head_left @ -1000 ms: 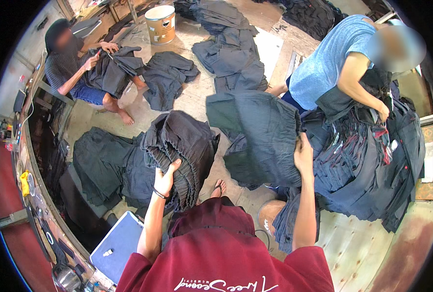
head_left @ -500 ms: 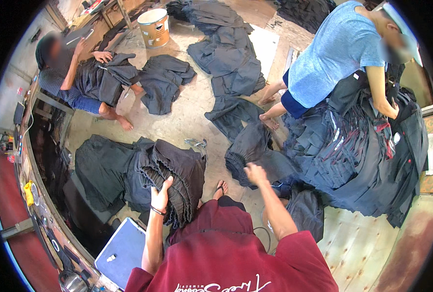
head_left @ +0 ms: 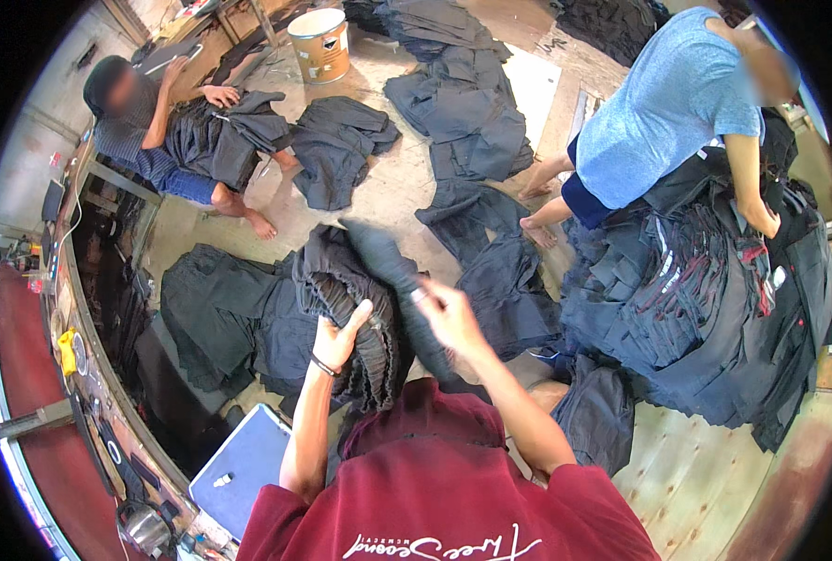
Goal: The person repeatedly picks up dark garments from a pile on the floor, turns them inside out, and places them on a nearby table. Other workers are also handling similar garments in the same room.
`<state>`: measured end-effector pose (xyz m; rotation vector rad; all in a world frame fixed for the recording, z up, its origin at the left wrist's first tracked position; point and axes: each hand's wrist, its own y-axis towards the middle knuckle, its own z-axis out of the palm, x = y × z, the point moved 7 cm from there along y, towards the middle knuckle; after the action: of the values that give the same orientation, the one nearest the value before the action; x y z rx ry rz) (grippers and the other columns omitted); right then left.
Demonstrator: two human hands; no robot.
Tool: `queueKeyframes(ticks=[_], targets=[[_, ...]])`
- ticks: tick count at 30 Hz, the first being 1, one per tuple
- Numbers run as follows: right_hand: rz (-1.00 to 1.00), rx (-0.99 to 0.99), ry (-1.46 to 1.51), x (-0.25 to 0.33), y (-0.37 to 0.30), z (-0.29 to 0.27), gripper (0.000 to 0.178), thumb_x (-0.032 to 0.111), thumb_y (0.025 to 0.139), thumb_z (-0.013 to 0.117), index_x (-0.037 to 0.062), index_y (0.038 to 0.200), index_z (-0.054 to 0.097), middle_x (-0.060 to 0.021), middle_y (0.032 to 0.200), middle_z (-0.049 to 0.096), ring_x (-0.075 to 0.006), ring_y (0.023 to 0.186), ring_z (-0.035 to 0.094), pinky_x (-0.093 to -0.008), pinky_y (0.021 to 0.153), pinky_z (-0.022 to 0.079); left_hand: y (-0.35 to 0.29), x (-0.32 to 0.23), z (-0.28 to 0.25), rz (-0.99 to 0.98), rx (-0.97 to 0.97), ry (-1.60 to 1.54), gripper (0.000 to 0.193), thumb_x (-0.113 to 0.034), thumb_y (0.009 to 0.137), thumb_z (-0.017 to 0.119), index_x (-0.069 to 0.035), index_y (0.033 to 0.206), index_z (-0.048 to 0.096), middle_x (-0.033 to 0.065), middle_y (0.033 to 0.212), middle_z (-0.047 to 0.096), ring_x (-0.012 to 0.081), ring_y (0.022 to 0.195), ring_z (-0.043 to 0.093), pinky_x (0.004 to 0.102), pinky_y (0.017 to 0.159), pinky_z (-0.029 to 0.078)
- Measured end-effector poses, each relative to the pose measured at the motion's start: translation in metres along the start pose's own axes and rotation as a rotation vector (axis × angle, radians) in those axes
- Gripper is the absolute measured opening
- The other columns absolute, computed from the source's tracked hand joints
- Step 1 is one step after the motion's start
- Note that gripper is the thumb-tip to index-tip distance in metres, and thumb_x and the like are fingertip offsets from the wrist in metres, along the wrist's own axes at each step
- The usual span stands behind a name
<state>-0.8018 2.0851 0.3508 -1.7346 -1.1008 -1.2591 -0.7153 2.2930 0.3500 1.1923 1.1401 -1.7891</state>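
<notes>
Two bare hands are at work on dark cloth. The left hand (head_left: 339, 340), with one thin dark band on its wrist, is closed on the gathered edge of one thick stack of black garments with ruffled elastic waistbands (head_left: 322, 266); its thumb lies over the edge and its other fingers are mostly hidden. The stack's layers are several, too tightly packed to count. The right hand (head_left: 449, 323) pinches the edge of one single dark grey garment (head_left: 386, 265), blurred and held up just beside the stack's right side.

Left of the stack lies one spread heap of black cloth (head_left: 212, 304). One dark garment with a loose, flat body (head_left: 509, 294) lies to the right of the right hand, and one crumpled dark blue-grey cloth (head_left: 595, 421) lies nearer the person.

Two co-workers are in view: one seated person in dark clothes (head_left: 135, 140) at upper left, and one bending person in a light blue shirt (head_left: 664, 107) over one large pile of dark garments with red and white trims (head_left: 706, 318). One brown cylindrical drum with a pale rim (head_left: 320, 54) stands on the floor (head_left: 402, 192).
</notes>
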Motion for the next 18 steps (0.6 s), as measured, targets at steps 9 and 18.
queueKeyframes(ticks=[9, 18], targets=[[0.04, -0.094, -0.088, 0.029, -0.009, -0.056, 0.045, 0.025, 0.106, 0.057, -0.0034, 0.141, 0.056, -0.0122, 0.119, 0.066, -0.021, 0.113, 0.06, -0.0311, 0.108, 0.04, -0.013, -0.058, 0.019, 0.045, 0.024, 0.241, 0.015, -0.014, 0.091, 0.08, -0.001, 0.094, 0.072, 0.0002, 0.088, 0.073, 0.0103, 0.079, 0.065, 0.0316, 0.073, 0.053], [0.063, 0.033, 0.199, 0.037, -0.023, 0.009, 0.045, 0.013, 0.097, 0.061, 0.007, 0.142, 0.06, -0.0154, 0.122, 0.063, -0.0228, 0.096, 0.066, -0.0342, 0.09, 0.052, -0.009, -0.016, 0.044, -0.023, 0.062, 0.071, 0.025, -0.015, 0.087, 0.083, 0.003, 0.104, 0.074, 0.0086, 0.1, 0.076, 0.014, 0.085, 0.07, 0.0311, 0.079, 0.057]])
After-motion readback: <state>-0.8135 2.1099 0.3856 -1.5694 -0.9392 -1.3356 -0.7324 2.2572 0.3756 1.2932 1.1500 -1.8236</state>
